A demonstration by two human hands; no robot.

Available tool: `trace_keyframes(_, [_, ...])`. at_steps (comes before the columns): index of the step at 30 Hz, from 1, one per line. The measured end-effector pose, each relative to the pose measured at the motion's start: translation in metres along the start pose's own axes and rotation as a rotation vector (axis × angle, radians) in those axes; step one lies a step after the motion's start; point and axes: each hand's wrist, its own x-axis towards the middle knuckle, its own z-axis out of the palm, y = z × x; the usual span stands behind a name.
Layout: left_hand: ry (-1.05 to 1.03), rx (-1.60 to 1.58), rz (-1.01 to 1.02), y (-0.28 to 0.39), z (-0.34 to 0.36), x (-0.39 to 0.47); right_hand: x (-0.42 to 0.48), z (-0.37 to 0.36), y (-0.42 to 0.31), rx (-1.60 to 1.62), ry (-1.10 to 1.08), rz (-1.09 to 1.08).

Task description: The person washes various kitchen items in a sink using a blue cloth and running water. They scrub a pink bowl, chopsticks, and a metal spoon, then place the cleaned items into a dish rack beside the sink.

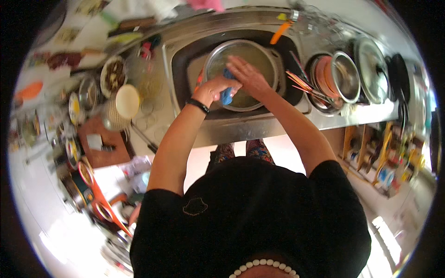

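Note:
A large round metal basin (266,47) with cloudy water in it stands in the dark sink (184,76). Over the basin my left hand (217,87) grips a bunched blue cloth (227,95). My right hand (251,77) lies against the upper part of the cloth, its fingers stretched out and slightly blurred. Whether its palm also holds the cloth is hidden. Something orange (199,80) shows at the basin's left rim, partly covered by my left hand.
Right of the sink stand nested bowls (344,77), chopsticks (299,83) and a glass pot lid (372,69). An orange-handled tool (280,33) lies at the sink's back edge. To the left are a cream bowl (127,100), a dish of food (114,76) and a brown board (100,153).

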Motion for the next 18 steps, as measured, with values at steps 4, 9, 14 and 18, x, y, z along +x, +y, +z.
trace_keyframes(4, [0.100,0.277,-0.207,0.005,-0.022,-0.009,0.024,0.010,-0.003,-0.198,0.011,-0.318])
trace_keyframes(9, [0.289,0.849,-0.205,-0.004,-0.018,0.029,0.019,0.008,0.011,-0.375,-0.100,-0.223])
trace_keyframes(14, [0.401,1.425,0.022,0.004,-0.001,0.025,0.022,0.034,-0.002,-0.383,-0.370,0.175])
trace_keyframes(18, [0.400,1.731,0.076,0.004,0.006,0.022,0.012,0.045,-0.015,-0.259,-0.341,0.510])
